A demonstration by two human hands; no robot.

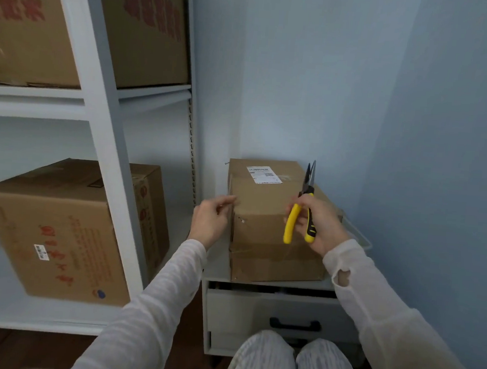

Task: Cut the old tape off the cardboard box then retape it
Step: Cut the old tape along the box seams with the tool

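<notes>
Tightly curled, the fingers [301, 205] of the right hand [321, 222] grip the yellow handles of the pliers [306, 193]. The pliers' narrow tips point up and stand slightly parted. Left of centre, the fingertips [229, 202] of the left hand [210, 219] bend in against the upper left edge of the cardboard box [263, 215]; whether they pinch anything cannot be told. The cardboard box sits at centre right of the frame on a white drawer cabinet [256, 307], with a shipping label [264, 175] on its top and clear tape [274, 253] across its near face. At left, a white shelf rack [102, 115] holds larger boxes [58, 228].
</notes>
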